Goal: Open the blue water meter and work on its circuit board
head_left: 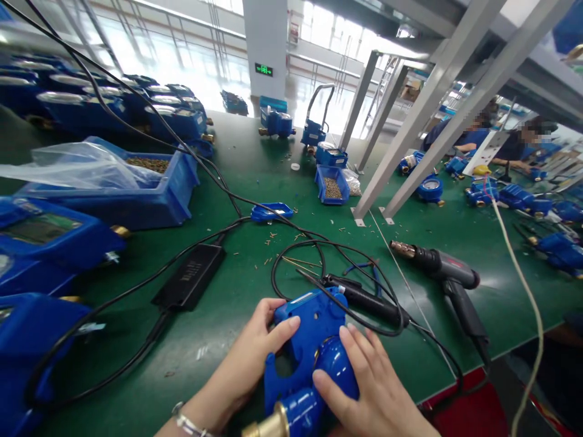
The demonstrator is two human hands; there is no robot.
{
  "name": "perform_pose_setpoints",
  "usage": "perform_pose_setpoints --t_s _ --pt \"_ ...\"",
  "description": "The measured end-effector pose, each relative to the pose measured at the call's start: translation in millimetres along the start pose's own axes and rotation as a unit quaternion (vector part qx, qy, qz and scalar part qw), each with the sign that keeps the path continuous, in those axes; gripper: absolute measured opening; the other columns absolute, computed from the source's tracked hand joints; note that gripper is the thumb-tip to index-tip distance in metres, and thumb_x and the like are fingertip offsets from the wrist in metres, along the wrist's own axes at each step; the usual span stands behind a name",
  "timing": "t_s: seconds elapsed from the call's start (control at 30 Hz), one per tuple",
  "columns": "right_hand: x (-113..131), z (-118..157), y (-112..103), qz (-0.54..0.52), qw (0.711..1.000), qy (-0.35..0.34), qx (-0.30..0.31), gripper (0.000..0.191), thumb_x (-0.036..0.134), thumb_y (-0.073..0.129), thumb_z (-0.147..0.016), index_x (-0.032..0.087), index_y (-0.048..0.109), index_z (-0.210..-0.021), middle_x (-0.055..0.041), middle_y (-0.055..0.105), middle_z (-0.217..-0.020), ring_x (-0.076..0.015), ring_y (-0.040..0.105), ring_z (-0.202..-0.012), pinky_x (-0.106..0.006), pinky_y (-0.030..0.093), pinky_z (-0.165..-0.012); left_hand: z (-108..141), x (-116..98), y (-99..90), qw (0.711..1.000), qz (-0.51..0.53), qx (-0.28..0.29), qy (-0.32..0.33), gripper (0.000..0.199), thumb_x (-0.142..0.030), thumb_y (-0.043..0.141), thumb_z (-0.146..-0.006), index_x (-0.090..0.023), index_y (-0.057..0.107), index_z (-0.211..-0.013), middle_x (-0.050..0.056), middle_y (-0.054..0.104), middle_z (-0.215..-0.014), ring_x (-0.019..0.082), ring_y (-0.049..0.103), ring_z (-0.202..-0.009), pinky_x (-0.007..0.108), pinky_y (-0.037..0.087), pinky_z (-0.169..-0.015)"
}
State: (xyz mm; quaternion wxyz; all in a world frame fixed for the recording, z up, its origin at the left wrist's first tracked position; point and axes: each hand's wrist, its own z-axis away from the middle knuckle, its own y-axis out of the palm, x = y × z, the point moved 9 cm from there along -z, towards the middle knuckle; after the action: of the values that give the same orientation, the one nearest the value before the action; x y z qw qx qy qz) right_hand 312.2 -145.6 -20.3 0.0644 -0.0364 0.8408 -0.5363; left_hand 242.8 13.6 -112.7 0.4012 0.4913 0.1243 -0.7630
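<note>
Both hands are on a blue meter housing (310, 321) with a brass threaded end (268, 425), low in the middle of the head view. My left hand (262, 340) grips its upper left part, the thumb lying on top and the fingers round the far edge. On the right side, my right hand (368, 376) is wrapped round the rounded blue body (339, 364), thumb towards the left. Just beyond the housing lies a black electric screwdriver (368, 300) inside a loop of black cable. The underside of the housing is hidden.
A black power adapter (191, 276) and cables lie left of centre. A heat gun (441, 267) rests at right. Blue meters (36, 243) and a large screw bin (113, 200) stand left. Metal posts (410, 139) rise at right, with people beyond.
</note>
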Motion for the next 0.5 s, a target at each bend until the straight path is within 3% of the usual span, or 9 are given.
perform_pose_setpoints --t_s 0.07,0.17,0.27,0.37,0.5 --pt "0.5 -6.0 5.5 -0.052 0.998 -0.014 -0.027 0.066 0.057 0.069 -0.077 0.018 0.052 -0.127 -0.0257 0.052 -0.120 -0.0398 0.062 -0.103 -0.056 0.059 -0.071 2.6 -2.4 1.3 1.000 0.004 -0.015 -0.003 0.049 -0.045 0.075 -0.077 -0.020 0.050 -0.111 0.003 0.068 -0.093 0.022 0.064 -0.082 0.030 0.053 -0.070" --pt "-10.9 -2.7 -0.1 -0.117 0.988 0.024 -0.097 0.059 0.060 0.067 -0.077 0.017 0.054 -0.115 -0.0173 0.051 -0.114 -0.0298 0.061 -0.095 -0.044 0.061 -0.068 11.4 -2.2 -2.3 0.998 0.012 -0.060 -0.009 0.053 -0.042 0.077 -0.073 -0.019 0.048 -0.111 0.003 0.067 -0.088 0.022 0.064 -0.079 0.030 0.054 -0.066" --pt "-30.3 11.6 1.1 -0.150 0.962 0.181 -0.140 0.057 0.062 0.059 -0.080 0.020 0.051 -0.117 -0.0144 0.049 -0.115 -0.0277 0.060 -0.095 -0.040 0.059 -0.069 25.6 4.5 -5.9 0.993 0.020 -0.111 -0.021 0.057 -0.043 0.075 -0.073 -0.018 0.044 -0.114 0.004 0.065 -0.089 0.023 0.065 -0.078 0.031 0.054 -0.063" --pt "-50.0 30.7 22.6 -0.229 0.884 0.395 -0.100 0.055 0.058 0.060 -0.079 0.024 0.049 -0.121 -0.0115 0.051 -0.117 -0.0296 0.058 -0.102 -0.047 0.053 -0.085 41.2 9.2 -5.6 0.987 0.048 -0.153 -0.001 0.059 -0.042 0.073 -0.074 -0.020 0.040 -0.118 0.007 0.063 -0.104 0.026 0.064 -0.092 0.035 0.055 -0.073" --pt "-60.6 40.8 40.1 -0.336 0.765 0.546 -0.059 0.052 0.053 0.059 -0.079 0.026 0.048 -0.122 -0.0083 0.053 -0.119 -0.0304 0.055 -0.109 -0.046 0.047 -0.093 57.7 8.3 -3.6 0.976 0.044 -0.207 0.051 0.067 -0.041 0.076 -0.068 -0.023 0.040 -0.120 0.009 0.058 -0.115 0.029 0.060 -0.104 0.040 0.052 -0.085"
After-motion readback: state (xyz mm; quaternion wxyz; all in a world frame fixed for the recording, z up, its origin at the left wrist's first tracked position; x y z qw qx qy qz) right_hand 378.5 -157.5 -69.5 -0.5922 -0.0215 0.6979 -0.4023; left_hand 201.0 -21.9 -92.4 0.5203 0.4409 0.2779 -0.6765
